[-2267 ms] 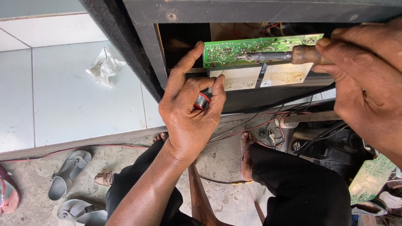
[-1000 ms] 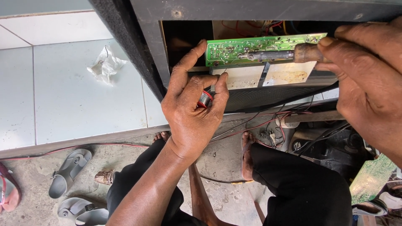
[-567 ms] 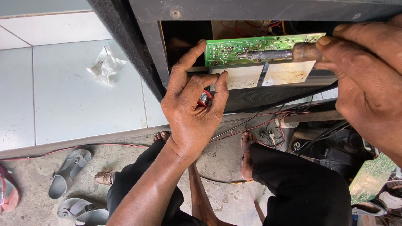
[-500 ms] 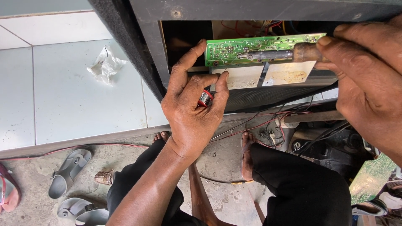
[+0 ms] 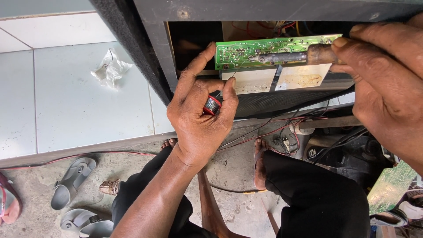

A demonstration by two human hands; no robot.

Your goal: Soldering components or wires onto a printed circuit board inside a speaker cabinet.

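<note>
Soldering at the green circuit board (image 5: 277, 50), upper centre of the frame: you have the step of joining a point on the board in hand, judged from the tools in each grasp. Your right hand (image 5: 387, 92), at the right edge, has its fingers closed round the brown handle of the soldering iron (image 5: 286, 57), whose grey shaft lies along the board with its tip toward the board's middle. Your left hand (image 5: 200, 117), centre frame, pinches a small spool of solder wire (image 5: 212, 105) with a red rim between thumb and curled fingers; a thin strand rises from it toward the board's lower edge, and your index finger rests against the dark cabinet (image 5: 154, 53) just left of the board.

The next move, as a judgement, calls for bringing the strand's end to the iron's tip at the joint and holding both hands steady; whether the two already meet cannot be told.

Two pale rectangular labels (image 5: 304, 79), one whitish and one stained tan, sit side by side directly under the board. A crumpled clear wrapper (image 5: 110, 68) lies on the light tiled ledge (image 5: 66, 114) at upper left. Grey sandals (image 5: 72, 183) rest on the concrete floor at lower left, and red and black wires (image 5: 264, 132) trail below the cabinet, centre right.
</note>
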